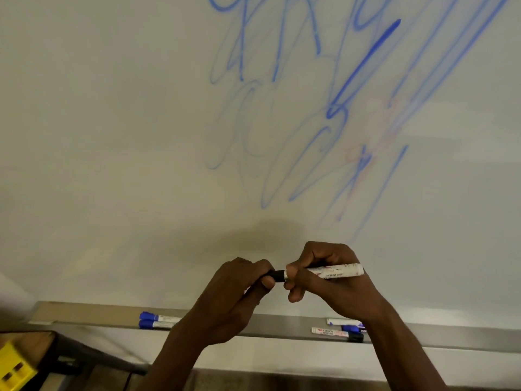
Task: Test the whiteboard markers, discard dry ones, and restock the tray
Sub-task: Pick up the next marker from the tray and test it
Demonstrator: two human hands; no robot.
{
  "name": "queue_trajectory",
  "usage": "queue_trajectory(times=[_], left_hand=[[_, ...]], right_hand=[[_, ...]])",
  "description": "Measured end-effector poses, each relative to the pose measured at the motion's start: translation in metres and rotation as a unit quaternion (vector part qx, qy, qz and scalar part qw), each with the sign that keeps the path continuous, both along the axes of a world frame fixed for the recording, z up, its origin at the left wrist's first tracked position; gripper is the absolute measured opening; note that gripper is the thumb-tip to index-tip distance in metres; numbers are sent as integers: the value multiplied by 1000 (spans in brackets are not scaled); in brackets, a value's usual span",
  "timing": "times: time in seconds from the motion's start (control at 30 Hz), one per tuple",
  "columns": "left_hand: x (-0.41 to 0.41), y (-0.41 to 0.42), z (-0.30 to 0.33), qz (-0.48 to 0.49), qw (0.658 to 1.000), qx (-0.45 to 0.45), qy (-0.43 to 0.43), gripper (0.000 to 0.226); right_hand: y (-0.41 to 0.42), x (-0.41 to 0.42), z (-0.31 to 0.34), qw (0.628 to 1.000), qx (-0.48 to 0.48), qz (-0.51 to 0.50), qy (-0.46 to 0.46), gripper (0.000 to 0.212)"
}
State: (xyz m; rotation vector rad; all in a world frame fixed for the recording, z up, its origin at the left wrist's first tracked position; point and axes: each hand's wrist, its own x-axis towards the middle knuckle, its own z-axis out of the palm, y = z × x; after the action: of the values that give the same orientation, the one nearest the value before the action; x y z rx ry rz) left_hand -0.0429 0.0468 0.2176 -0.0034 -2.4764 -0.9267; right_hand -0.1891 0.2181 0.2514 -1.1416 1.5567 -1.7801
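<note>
Both hands raised together — left grip (pixel 255 280) curled, right grip (pixel 315 275) curled.

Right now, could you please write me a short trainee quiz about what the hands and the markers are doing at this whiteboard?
1. True or false: the right hand holds the white barrel of a marker.
2. What does the left hand grip? A) an eraser B) the marker's black cap C) nothing
3. What colour are the caps of the two markers lying at the left of the tray?

Key: 1 true; 2 B; 3 blue.
</note>
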Motion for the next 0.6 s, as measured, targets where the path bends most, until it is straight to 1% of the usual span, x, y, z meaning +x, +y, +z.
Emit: queue_trajectory(times=[0.03,0.07,0.1,0.13,0.17,0.2,0.23,0.27,0.3,0.37,0.47,0.53,0.6], left_hand=[[6,-13,1,38,996,82,14,31],[16,-31,3,89,983,160,32,35],[31,-51,9,140,971,187,43,31],[47,-67,17,164,970,172,53,30],[58,-77,29,172,974,138,53,35],[64,-80,39,174,980,81,53,39],[63,-78,49,177,982,22,57,38],[57,-73,57,179,981,-14,75,34],[49,-66,65,194,974,-33,111,30],[32,-58,72,248,947,-57,195,24],[15,-60,79,305,899,-80,305,23],[3,-64,86,325,874,-97,347,23],[-10,-75,93,336,857,-109,375,26]], right_hand=[[7,-5,7,999,-29,-32,-20,20],[18,-13,15,994,-67,-79,-24,22],[32,-23,25,987,-100,-125,-19,26],[45,-30,36,981,-117,-151,-10,29],[53,-34,45,980,-119,-159,3,28],[53,-34,49,982,-112,-154,19,22],[47,-30,47,985,-98,-137,33,12],[37,-25,44,988,-87,-117,42,8],[25,-18,41,990,-86,-104,45,9],[5,-4,40,989,-101,-97,42,14],[-10,7,44,984,-128,-126,12,33],[-19,10,45,979,-121,-158,42,27],[-26,13,50,978,-126,-154,59,26]])
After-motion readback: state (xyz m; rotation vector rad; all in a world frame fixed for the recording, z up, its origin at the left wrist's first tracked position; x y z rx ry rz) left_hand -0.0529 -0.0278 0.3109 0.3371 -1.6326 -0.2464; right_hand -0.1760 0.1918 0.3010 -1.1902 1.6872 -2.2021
